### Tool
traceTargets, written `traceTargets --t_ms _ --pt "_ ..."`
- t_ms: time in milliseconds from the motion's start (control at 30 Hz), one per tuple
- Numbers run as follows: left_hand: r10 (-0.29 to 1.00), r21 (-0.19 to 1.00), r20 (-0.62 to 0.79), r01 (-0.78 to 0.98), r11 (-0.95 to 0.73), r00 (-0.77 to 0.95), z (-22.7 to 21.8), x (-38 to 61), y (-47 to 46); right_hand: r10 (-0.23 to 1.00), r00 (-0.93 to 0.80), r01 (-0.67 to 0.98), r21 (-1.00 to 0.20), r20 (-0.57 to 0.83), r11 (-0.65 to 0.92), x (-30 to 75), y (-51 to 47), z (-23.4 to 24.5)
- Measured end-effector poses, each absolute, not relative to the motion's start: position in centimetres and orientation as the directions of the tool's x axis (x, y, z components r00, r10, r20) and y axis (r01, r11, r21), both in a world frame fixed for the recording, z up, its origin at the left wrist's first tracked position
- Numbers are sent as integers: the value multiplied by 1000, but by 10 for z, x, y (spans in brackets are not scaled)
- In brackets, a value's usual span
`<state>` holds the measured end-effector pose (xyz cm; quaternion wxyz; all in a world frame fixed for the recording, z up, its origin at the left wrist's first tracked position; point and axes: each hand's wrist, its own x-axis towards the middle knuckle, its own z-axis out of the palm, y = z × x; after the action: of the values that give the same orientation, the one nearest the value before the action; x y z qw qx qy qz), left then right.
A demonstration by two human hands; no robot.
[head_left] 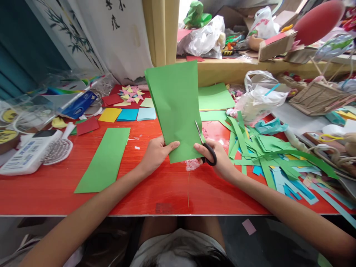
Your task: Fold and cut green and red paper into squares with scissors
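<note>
Upright above the red table, a folded or layered sheet of green paper (175,107) is held by its lower left edge in my left hand (155,152), thumb in front. My right hand (218,157) has its fingers around the black handles of a pair of scissors (210,154). The scissors point up and left, and a blade lies over the front of the paper near its right edge. My right thumb is close to the paper's lower right corner. To the left lies a long green paper piece (107,161) on the table.
Green and blue paper strips (267,155) are heaped at the right. Yellow paper (110,115), blue paper (128,115) and folded paper stars (132,94) lie at the back left. A hairbrush (58,150) rests at the left, and a plastic bag (260,98) stands behind the strips.
</note>
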<state>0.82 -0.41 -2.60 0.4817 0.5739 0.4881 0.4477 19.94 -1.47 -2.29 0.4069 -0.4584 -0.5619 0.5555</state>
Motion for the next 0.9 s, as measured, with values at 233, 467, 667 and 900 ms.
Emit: traceTargets --t_ms 233,467,667,900 --pt "993 992 41 116 -54 111 -27 8 -4 967 -250 73 -997 -42 -25 201 -14 -25" --pt "991 993 14 118 -30 135 -31 10 -5 957 -283 44 -998 -57 -46 199 -15 -20" --pt "990 992 11 119 -28 142 -32 11 -5 957 -283 56 -997 -61 -46 201 -14 -22" --pt "985 997 -21 82 7 173 -32 12 -7 980 -193 175 -985 -49 -15 200 -14 -17"
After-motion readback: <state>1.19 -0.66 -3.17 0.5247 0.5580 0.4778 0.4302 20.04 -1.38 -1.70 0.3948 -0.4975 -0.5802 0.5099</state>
